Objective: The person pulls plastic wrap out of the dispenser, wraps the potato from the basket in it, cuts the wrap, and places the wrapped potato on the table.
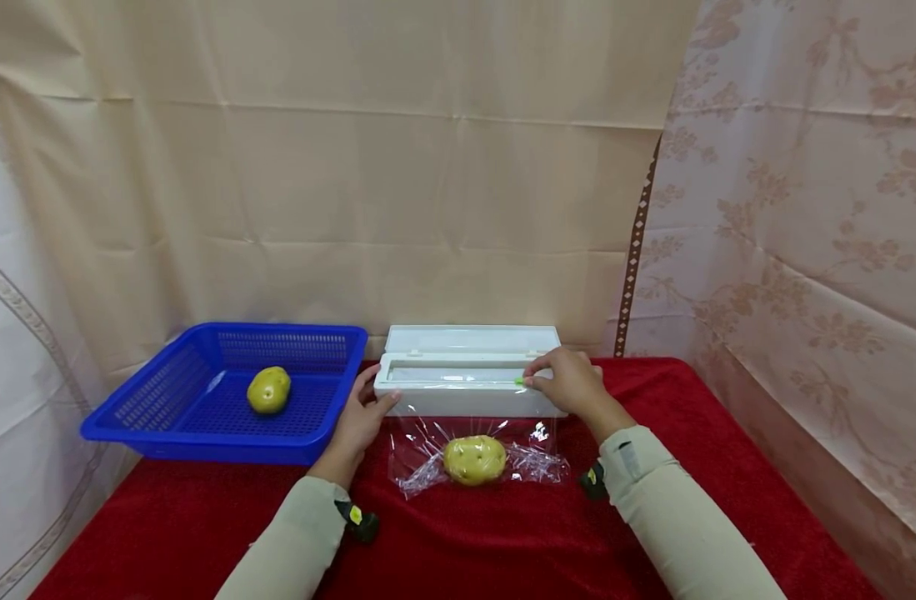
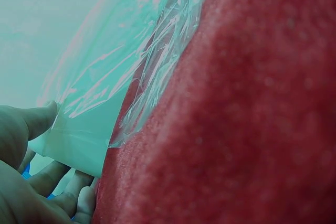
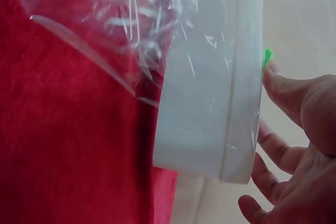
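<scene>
A white cling film dispenser [image 1: 465, 403] stands on the red cloth with its lid [image 1: 473, 338] raised at the back. My left hand [image 1: 357, 425] holds its left end, thumb [image 2: 43, 120] on the front over the film and fingers around the end. At the right part of the top, my right hand [image 1: 570, 382] pinches the small green slide cutter [image 1: 519, 381] between thumb and fingers. Clear cling film [image 1: 536, 461] hangs from the box front and runs onto the cloth. One potato [image 1: 474, 460] is wrapped in that film, which bunches up at both its sides.
To the left, a blue plastic basket [image 1: 202, 442] holds another potato [image 1: 268, 390]. Red cloth [image 1: 458, 550] covers the table. A beige curtain [image 1: 427, 183] hangs behind, and a flowered curtain [image 1: 810, 217] closes off the right side.
</scene>
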A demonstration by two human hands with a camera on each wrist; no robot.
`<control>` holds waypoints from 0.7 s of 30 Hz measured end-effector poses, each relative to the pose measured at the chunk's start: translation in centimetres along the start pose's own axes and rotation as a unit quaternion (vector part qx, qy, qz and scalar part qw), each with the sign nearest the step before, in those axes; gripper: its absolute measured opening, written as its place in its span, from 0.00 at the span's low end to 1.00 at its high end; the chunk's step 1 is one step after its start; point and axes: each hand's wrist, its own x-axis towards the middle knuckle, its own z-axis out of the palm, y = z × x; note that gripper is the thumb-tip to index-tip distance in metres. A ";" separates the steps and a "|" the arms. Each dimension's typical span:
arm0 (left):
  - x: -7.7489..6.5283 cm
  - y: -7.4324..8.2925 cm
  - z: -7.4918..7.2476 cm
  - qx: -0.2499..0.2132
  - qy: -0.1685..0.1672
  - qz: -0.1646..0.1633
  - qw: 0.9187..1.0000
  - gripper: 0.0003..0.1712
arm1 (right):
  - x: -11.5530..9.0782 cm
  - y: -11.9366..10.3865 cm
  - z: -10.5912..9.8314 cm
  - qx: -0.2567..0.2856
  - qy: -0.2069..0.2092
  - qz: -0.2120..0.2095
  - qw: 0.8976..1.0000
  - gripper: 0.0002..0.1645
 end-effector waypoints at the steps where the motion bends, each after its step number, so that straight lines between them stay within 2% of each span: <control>1: 0.0 0.0 0.0 0.001 0.000 -0.002 1.000 0.41 | 0.0 0.1 0.0 0.000 0.002 -0.002 1.000 0.03; 3: 0.1 -0.1 0.0 0.004 0.000 -0.004 1.000 0.41 | 0.0 0.4 -0.1 0.000 0.004 -0.009 1.000 0.03; 11: 0.3 -0.3 0.1 0.002 -0.001 -0.008 1.000 0.41 | 0.2 1.0 -0.6 0.028 -0.002 -0.084 0.996 0.02; 16: 0.1 -0.1 0.0 0.008 -0.002 -0.011 1.000 0.41 | 0.2 1.8 -0.7 0.053 0.015 -0.117 0.992 0.02; 21: 0.1 -0.1 -0.1 0.007 -0.003 -0.010 1.000 0.40 | 0.1 2.9 -0.9 0.049 0.022 -0.147 0.988 0.02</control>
